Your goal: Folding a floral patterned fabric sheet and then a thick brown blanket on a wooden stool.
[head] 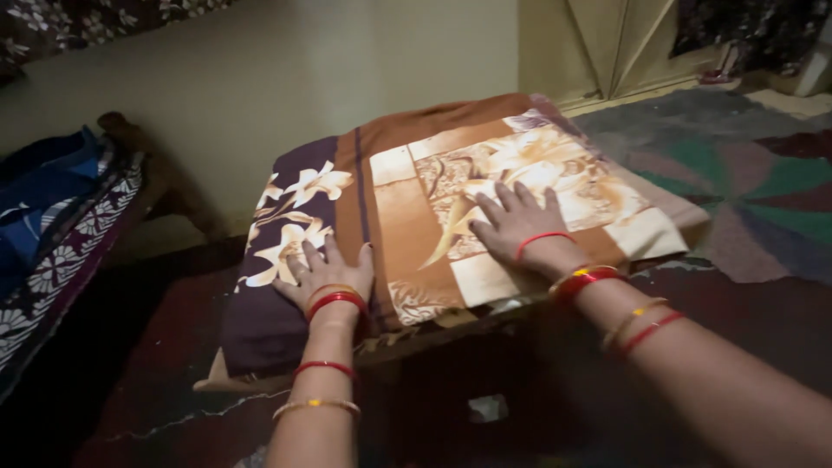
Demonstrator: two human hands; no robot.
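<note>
while both hands press flat, folded blanket [407,208] lies beneath.

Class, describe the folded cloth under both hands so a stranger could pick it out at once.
Start at the low wooden stool by the pale wall. On it lies the folded cloth, with the left hand and right hand flat on top. Its brown, purple and cream flower print differs from the blue bundle at left.

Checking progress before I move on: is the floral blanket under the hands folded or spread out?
Folded. The floral blanket lies as a compact, layered rectangle on a low wooden stand, with the left hand and right hand pressed flat on top.
</note>
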